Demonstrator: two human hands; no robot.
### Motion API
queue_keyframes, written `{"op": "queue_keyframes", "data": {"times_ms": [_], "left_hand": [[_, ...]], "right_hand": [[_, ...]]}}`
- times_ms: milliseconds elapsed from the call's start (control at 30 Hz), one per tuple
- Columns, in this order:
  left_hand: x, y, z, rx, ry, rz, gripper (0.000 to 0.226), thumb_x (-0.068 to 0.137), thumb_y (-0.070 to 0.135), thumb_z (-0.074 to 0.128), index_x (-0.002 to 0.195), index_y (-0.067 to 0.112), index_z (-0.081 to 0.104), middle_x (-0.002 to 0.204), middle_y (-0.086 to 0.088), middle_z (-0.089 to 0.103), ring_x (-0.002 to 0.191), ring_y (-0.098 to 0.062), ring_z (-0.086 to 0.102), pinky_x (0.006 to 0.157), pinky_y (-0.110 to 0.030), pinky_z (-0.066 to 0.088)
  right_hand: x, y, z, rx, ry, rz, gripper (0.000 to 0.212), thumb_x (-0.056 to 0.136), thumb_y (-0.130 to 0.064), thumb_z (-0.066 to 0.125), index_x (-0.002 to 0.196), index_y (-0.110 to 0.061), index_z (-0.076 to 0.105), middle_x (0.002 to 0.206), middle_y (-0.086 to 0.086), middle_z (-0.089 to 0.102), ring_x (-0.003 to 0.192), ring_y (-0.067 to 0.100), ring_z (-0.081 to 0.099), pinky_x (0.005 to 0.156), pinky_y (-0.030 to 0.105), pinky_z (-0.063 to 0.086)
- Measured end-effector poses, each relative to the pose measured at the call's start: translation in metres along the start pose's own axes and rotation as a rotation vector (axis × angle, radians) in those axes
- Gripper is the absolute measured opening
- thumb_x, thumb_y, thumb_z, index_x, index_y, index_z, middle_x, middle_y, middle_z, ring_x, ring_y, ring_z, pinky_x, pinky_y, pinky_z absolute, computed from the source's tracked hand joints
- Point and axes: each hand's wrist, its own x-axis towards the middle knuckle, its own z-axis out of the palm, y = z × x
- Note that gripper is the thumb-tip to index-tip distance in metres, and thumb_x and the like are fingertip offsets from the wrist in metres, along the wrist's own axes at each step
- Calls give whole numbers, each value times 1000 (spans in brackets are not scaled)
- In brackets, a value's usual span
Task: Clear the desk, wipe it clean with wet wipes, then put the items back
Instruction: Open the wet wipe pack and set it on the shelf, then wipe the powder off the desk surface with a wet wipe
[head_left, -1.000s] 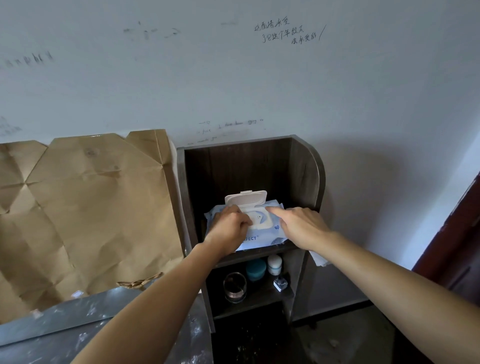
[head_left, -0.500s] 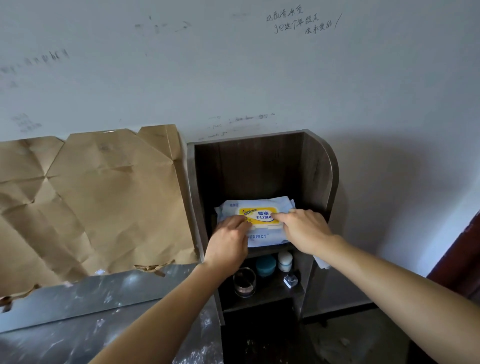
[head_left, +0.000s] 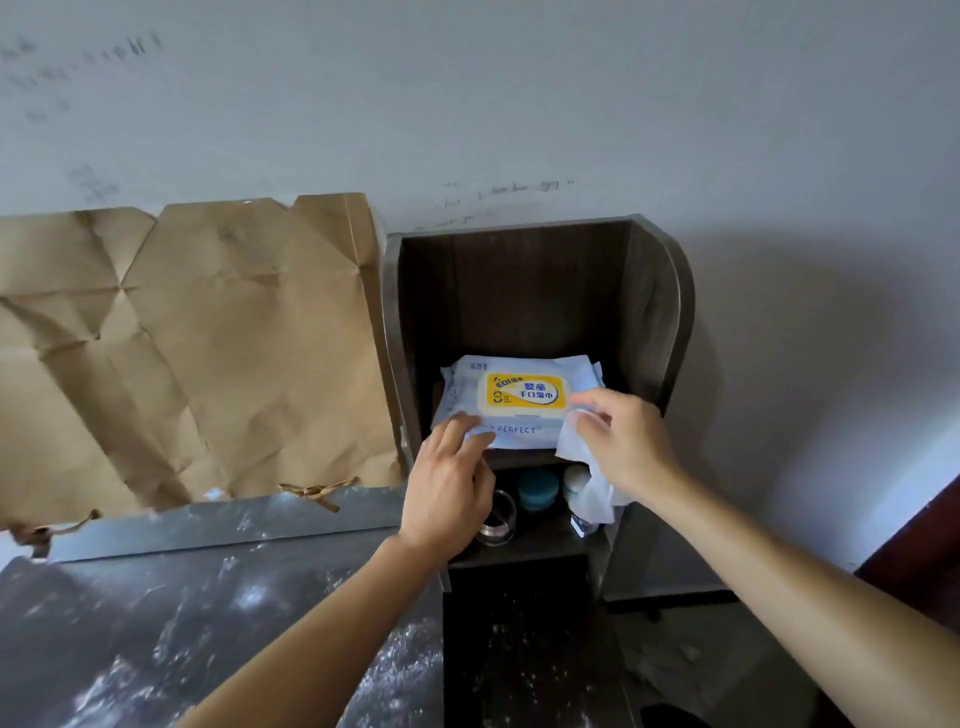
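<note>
A pale blue pack of wet wipes (head_left: 522, 400) with a closed yellow lid lies on the upper shelf of a dark wooden rack (head_left: 660, 322). My left hand (head_left: 449, 488) hovers with spread fingers at the pack's front left corner, fingertips touching it. My right hand (head_left: 626, 441) pinches a white wet wipe (head_left: 587, 467) that hangs down in front of the pack's right end. The dark marbled desk (head_left: 182, 623) fills the lower left.
Crumpled brown paper (head_left: 208, 353) leans against the white wall behind the desk. On the rack's lower shelf stand a clear glass (head_left: 498, 514), a teal jar (head_left: 537, 488) and a small white bottle (head_left: 574, 480). A dark door edge (head_left: 924, 551) is at the far right.
The pack's lid, open a second ago, is now closed. My right hand has drawn away to the right with a wipe in it, and my left hand has slid back.
</note>
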Motion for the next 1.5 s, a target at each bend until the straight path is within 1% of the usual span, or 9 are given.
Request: {"op": "queue_keyframes", "data": {"times_ms": [100,267,433,833,967,1100,1233,1333,1500], "left_hand": [[-52,3,-2,-162,9,-198,29,85,20,50,106,10,67,109,1,61,102,-14,53,87,-24,43],[-128,12,-33,-693,-174,-739,18,88,25,55,96,25,71,98,9,69,92,-6,65,76,-15,48],[-194,-10,-72,-1054,-330,-1138,28,80,36,65,90,10,66,89,-7,71,83,-20,64,75,-29,47],[-331,-145,-244,-860,272,-1284,16,76,8,61,63,8,51,68,-9,47,68,-20,45,67,-31,36],[-361,-184,-288,-715,290,-1263,22,71,22,56,65,2,51,71,-9,43,69,-21,41,68,-33,32],[-377,-222,-312,-666,244,-1262,18,84,10,54,68,4,59,68,-7,54,70,-18,52,68,-31,40],[-379,-263,-327,-865,395,-1271,16,80,4,45,77,-8,54,85,-16,70,75,-32,62,71,-39,47],[-379,-295,-336,-1074,542,-1423,10,81,7,46,78,2,54,77,-17,60,66,-27,55,64,-35,40],[-394,-367,-343,-1217,611,-1603,13,83,11,48,83,5,59,86,-16,61,74,-30,59,74,-40,41]], "right_hand": [[-28,-15,16,415,-73,153,9,88,-16,64,86,-19,73,80,-3,70,69,0,59,64,11,44],[-67,-32,89,690,-301,471,13,90,-17,62,83,-9,69,78,3,61,74,12,52,65,23,40],[-105,-71,150,949,-495,820,12,91,-16,60,83,-13,68,79,5,67,70,18,64,64,30,51],[-188,-197,315,760,-684,793,9,97,-17,50,96,-14,58,69,5,68,55,18,66,53,27,51],[-213,-239,360,802,-785,844,17,98,-25,49,96,-11,58,74,11,72,64,23,69,62,33,52],[-238,-268,393,628,-1095,608,26,90,-29,61,110,-12,60,102,14,70,85,23,66,70,34,51],[-249,-283,436,559,-1183,543,36,88,-36,63,119,-19,57,112,7,66,94,17,64,70,31,47],[-243,-289,474,660,-1343,608,55,77,-56,65,124,-29,53,119,-1,66,110,17,61,77,33,46],[-226,-309,541,777,-1520,653,62,80,-53,64,124,-10,59,116,12,64,101,26,60,80,35,49]]}}
